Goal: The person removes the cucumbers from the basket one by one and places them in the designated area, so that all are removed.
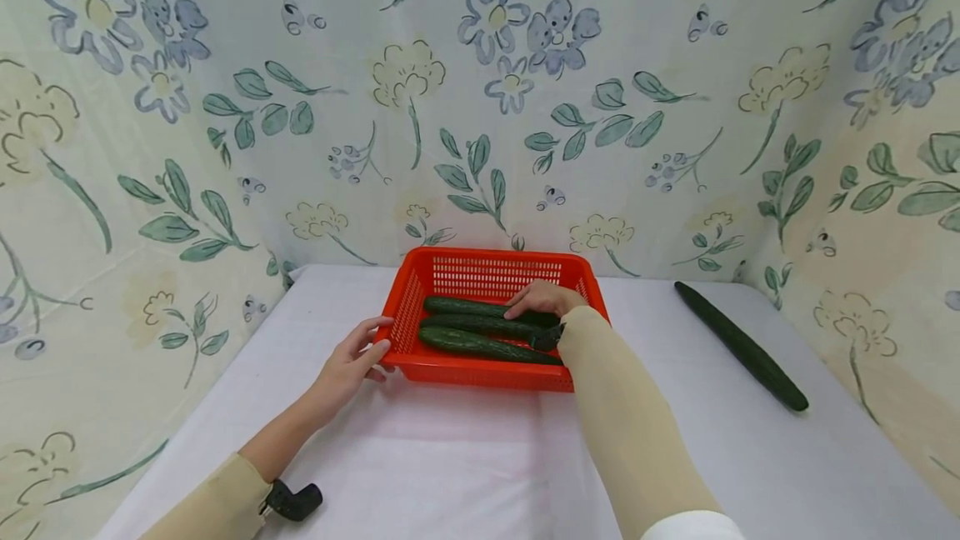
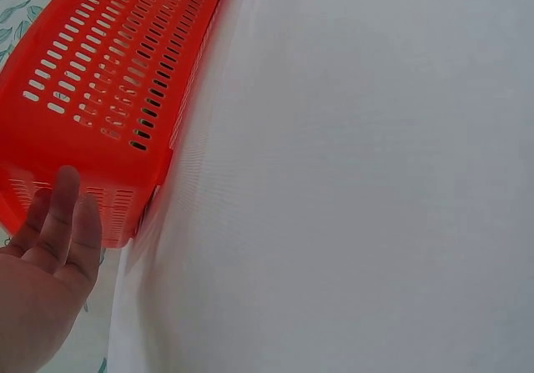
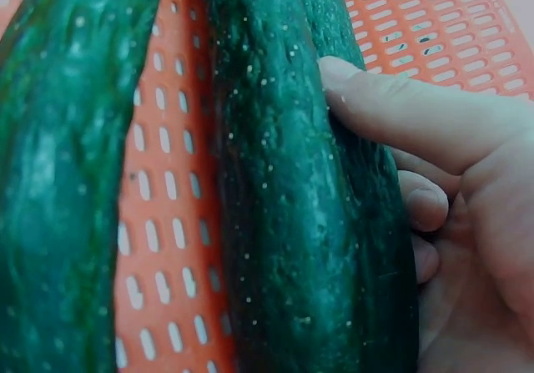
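Note:
A red plastic basket (image 1: 480, 373) holds three long dark green cucumbers lying side by side. Inside it, my right hand (image 1: 547, 298) grips the far cucumber (image 1: 457, 306) near its right part. In the right wrist view the thumb (image 3: 388, 106) lies along the groove beside the middle cucumber (image 3: 279, 181), and the other fingertips show on the far side. The near cucumber (image 1: 468, 342) lies apart from these two. At the basket's left front corner, my left hand (image 1: 352, 365) touches the rim with relaxed, nearly straight fingers (image 2: 62, 214).
Another cucumber (image 1: 738, 344) lies slantwise on the white-covered table (image 1: 465, 473), right of the basket. A flower-patterned cloth (image 1: 480, 132) hangs behind the table and along both sides. Dark devices are strapped at both wrists.

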The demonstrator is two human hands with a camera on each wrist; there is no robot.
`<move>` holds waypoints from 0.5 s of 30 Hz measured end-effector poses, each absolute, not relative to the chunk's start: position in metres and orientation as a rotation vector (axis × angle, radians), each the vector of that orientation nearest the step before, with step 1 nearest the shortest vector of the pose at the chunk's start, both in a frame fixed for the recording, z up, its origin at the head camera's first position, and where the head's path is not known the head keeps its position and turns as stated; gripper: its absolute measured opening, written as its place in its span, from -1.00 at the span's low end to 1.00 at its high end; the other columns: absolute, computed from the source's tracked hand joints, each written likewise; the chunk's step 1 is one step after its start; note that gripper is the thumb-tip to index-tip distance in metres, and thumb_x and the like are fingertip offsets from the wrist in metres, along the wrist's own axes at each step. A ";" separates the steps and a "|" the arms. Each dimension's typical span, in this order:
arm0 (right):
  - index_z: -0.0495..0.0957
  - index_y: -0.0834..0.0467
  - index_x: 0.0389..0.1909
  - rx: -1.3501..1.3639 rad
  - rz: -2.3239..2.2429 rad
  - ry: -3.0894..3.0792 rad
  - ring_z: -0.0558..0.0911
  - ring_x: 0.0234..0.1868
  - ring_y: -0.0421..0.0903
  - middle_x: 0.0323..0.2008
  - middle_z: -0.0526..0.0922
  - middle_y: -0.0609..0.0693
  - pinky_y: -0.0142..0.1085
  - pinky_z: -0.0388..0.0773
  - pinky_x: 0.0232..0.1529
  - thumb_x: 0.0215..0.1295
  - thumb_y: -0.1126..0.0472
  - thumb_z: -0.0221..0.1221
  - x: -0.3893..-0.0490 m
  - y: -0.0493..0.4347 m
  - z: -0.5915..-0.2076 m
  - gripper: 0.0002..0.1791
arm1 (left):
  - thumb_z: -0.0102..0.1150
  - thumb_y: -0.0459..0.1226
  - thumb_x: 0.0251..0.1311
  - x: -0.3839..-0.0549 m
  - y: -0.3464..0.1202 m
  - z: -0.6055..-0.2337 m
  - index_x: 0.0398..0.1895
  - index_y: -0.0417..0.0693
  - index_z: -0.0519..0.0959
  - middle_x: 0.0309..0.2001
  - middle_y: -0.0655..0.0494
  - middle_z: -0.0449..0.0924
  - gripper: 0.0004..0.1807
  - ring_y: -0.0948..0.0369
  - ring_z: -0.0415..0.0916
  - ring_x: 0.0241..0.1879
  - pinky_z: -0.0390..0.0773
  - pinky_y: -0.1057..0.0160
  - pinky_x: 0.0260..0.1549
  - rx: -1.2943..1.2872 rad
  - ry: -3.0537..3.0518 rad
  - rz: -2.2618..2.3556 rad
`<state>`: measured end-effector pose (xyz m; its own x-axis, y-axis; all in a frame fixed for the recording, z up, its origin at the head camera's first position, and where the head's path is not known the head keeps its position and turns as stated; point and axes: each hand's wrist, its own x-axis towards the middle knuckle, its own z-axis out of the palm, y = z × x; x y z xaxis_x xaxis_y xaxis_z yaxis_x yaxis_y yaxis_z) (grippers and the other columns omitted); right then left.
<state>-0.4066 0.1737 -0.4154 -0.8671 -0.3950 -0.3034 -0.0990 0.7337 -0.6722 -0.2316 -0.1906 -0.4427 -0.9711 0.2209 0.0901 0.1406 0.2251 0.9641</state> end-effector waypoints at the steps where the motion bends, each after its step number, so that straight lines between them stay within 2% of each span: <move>1: 0.71 0.05 0.08 -0.379 -0.937 2.505 0.34 0.44 0.12 0.41 0.42 0.12 0.06 0.28 0.44 0.20 -0.04 0.38 -0.407 0.173 -0.415 -0.55 | 0.03 -0.13 0.51 -0.232 -0.191 -0.443 0.48 0.14 0.24 0.21 -0.29 0.39 -0.47 -0.07 0.63 -0.11 0.70 0.26 -0.19 0.354 2.407 1.884; 4: 0.73 0.07 0.06 -0.394 -0.936 2.509 0.47 0.32 0.06 0.30 0.56 0.08 -0.01 0.40 0.36 0.18 -0.04 0.39 -0.408 0.172 -0.416 -0.55 | 0.03 -0.12 0.51 -0.231 -0.191 -0.443 0.48 0.13 0.24 0.21 -0.29 0.39 -0.47 -0.09 0.63 -0.10 0.70 0.25 -0.18 0.361 2.405 1.886; 8: 0.75 0.10 0.00 -0.412 -0.943 2.511 0.59 0.09 -0.04 0.05 0.73 0.03 -0.15 0.55 0.14 0.14 -0.01 0.41 -0.408 0.171 -0.416 -0.57 | 0.03 -0.11 0.51 -0.230 -0.191 -0.443 0.49 0.11 0.23 0.20 -0.26 0.40 -0.46 -0.05 0.63 -0.12 0.71 0.22 -0.17 0.370 2.408 1.881; 11: 0.76 0.12 -0.02 -0.440 -0.937 2.515 0.59 -0.02 -0.08 -0.10 0.77 0.00 -0.24 0.56 -0.02 0.15 0.02 0.41 -0.408 0.171 -0.415 -0.60 | 0.03 -0.11 0.51 -0.230 -0.191 -0.443 0.48 0.12 0.23 0.19 -0.25 0.41 -0.46 -0.03 0.63 -0.12 0.71 0.20 -0.17 0.367 2.414 1.878; 15: 0.76 0.15 -0.04 -0.459 -0.940 2.517 0.60 -0.08 -0.09 -0.17 0.79 0.02 -0.29 0.53 -0.10 0.14 0.06 0.42 -0.408 0.170 -0.411 -0.62 | 0.01 -0.13 0.52 -0.231 -0.190 -0.443 0.48 0.13 0.24 0.20 -0.26 0.41 -0.48 -0.07 0.62 -0.11 0.71 0.20 -0.17 0.362 2.415 1.880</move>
<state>-0.4081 0.1704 -0.4113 -0.8604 -0.4372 -0.2618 -0.1586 0.7180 -0.6778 -0.2313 -0.1896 -0.4429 -0.9707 0.2204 0.0961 0.1472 0.2290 0.9622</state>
